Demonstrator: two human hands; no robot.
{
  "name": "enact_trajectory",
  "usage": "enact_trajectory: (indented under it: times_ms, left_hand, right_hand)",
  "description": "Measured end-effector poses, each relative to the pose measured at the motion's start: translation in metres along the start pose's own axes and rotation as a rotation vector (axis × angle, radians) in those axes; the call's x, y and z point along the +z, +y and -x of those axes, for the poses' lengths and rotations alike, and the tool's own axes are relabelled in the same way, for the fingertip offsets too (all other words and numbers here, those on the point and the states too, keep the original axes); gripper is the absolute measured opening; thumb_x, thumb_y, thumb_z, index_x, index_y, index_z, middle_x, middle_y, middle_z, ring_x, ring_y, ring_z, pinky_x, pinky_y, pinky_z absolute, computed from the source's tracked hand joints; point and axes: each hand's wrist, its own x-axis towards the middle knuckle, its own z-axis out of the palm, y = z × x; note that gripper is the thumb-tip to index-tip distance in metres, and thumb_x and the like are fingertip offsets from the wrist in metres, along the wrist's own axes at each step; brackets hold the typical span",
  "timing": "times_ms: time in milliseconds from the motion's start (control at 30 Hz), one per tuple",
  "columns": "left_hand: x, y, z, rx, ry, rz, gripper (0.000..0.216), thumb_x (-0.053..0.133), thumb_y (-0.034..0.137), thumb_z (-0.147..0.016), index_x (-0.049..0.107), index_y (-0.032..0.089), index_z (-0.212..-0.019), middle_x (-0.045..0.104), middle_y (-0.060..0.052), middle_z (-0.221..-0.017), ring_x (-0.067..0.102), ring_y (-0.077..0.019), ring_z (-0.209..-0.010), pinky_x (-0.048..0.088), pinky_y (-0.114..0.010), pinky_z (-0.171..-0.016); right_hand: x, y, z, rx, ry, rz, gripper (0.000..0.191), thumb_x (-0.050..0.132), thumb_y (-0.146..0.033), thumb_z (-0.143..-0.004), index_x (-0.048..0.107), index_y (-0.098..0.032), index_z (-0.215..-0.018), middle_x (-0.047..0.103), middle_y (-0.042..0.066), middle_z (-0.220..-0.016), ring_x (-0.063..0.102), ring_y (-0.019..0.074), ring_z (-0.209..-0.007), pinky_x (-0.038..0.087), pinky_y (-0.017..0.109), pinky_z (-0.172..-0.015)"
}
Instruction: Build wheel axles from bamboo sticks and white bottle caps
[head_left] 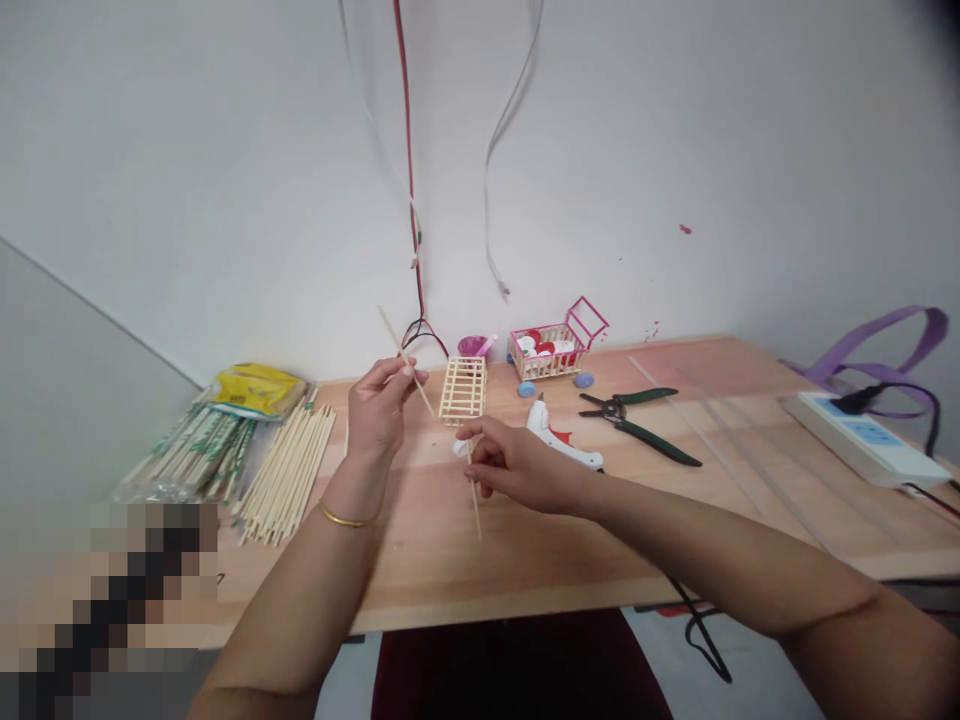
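Note:
Between the fingertips of my left hand a thin wooden stick is pinched, slanting down to the right above the table. My right hand is closed on a second wooden stick, which points down toward the table front. Just beyond my hands stands a small slatted frame of wooden sticks. To the right of it is a little stick-built cart with pink edges, blue wheels and red and white pieces inside. A white glue gun lies past my right hand, partly hidden by it.
Loose sticks lie in a pile at the left, beside bagged sticks and a yellow packet. Green-handled pliers, clear rods and a white power strip are at the right. A pink bowl stands by the wall.

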Motion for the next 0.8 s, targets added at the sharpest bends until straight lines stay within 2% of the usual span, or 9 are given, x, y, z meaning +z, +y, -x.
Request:
enact_trajectory:
  times_ms: [167, 267, 367, 467, 533, 633, 733, 800]
  left_hand:
    - [-0.004, -0.001, -0.001, -0.194, -0.009, 0.101, 0.021, 0.08, 0.023, -0.058, 0.07, 0.013, -0.074, 0.066, -0.001, -0.073, 0.062, -0.0097, -0.062, 0.05, -0.024, -0.065]
    - [-0.003, 0.001, 0.0, -0.276, -0.013, 0.152, 0.025, 0.082, 0.021, -0.054, 0.07, 0.012, -0.073, 0.066, -0.001, -0.071, 0.062, -0.0098, -0.061, 0.05, -0.023, -0.062]
    - [-0.003, 0.003, 0.001, -0.329, -0.038, 0.178, 0.026, 0.082, 0.022, -0.053, 0.069, 0.011, -0.073, 0.064, -0.001, -0.064, 0.061, -0.0104, -0.06, 0.05, -0.023, -0.061]
    - [-0.001, 0.003, 0.004, -0.314, -0.061, 0.177, 0.024, 0.082, 0.022, -0.055, 0.07, 0.011, -0.073, 0.064, -0.001, -0.064, 0.061, -0.0102, -0.06, 0.05, -0.024, -0.061]
    - [0.001, 0.001, 0.007, -0.286, -0.099, 0.169, 0.021, 0.08, 0.022, -0.058, 0.07, 0.012, -0.073, 0.064, -0.001, -0.064, 0.06, -0.0097, -0.06, 0.05, -0.023, -0.061]
    - [0.006, -0.002, 0.013, -0.276, -0.204, 0.151, 0.016, 0.077, 0.022, -0.063, 0.071, 0.013, -0.075, 0.064, -0.001, -0.063, 0.059, -0.0094, -0.06, 0.049, -0.022, -0.06]
    - [0.011, -0.007, 0.021, -0.308, -0.293, 0.133, 0.014, 0.076, 0.021, -0.066, 0.071, 0.013, -0.077, 0.064, -0.001, -0.061, 0.059, -0.0091, -0.058, 0.048, -0.02, -0.058]
    - [0.015, -0.009, 0.026, -0.342, -0.31, 0.119, 0.014, 0.076, 0.021, -0.066, 0.071, 0.013, -0.077, 0.065, -0.001, -0.061, 0.058, -0.0088, -0.057, 0.047, -0.02, -0.058]
  right_hand:
    - [0.015, -0.004, -0.027, 0.128, -0.041, 0.134, 0.031, 0.054, -0.015, -0.082, 0.044, -0.019, -0.112, 0.061, -0.004, -0.061, 0.058, 0.0126, -0.053, 0.042, 0.022, -0.052]
    - [0.016, -0.004, -0.041, 0.111, 0.002, 0.214, 0.031, 0.055, -0.017, -0.083, 0.046, -0.017, -0.113, 0.063, -0.002, -0.061, 0.059, 0.0132, -0.056, 0.042, 0.023, -0.055]
    - [0.007, 0.001, -0.039, 0.052, 0.06, 0.317, 0.028, 0.056, -0.02, -0.083, 0.051, -0.016, -0.11, 0.065, 0.001, -0.067, 0.06, 0.0137, -0.061, 0.042, 0.024, -0.059]
    - [-0.012, 0.009, -0.019, -0.013, 0.132, 0.416, 0.021, 0.056, -0.026, -0.084, 0.057, -0.018, -0.104, 0.067, 0.002, -0.077, 0.06, 0.0138, -0.065, 0.041, 0.024, -0.06]
    - [-0.03, 0.013, 0.0, 0.013, 0.159, 0.48, 0.016, 0.055, -0.029, -0.084, 0.061, -0.019, -0.094, 0.067, 0.002, -0.076, 0.06, 0.0145, -0.067, 0.042, 0.025, -0.061]
    - [-0.065, 0.019, 0.031, 0.13, 0.275, 0.561, 0.019, 0.05, -0.033, -0.086, 0.064, -0.019, -0.084, 0.067, 0.003, -0.076, 0.061, 0.0161, -0.069, 0.043, 0.027, -0.063]
    - [-0.103, 0.032, 0.056, 0.284, 0.453, 0.743, 0.024, 0.049, -0.037, -0.085, 0.065, -0.02, -0.088, 0.069, 0.005, -0.081, 0.061, 0.019, -0.07, 0.044, 0.03, -0.065]
    - [-0.124, 0.046, 0.069, 0.427, 0.4, 0.87, 0.029, 0.05, -0.038, -0.082, 0.066, -0.019, -0.097, 0.07, 0.009, -0.092, 0.064, 0.0242, -0.082, 0.047, 0.034, -0.071]
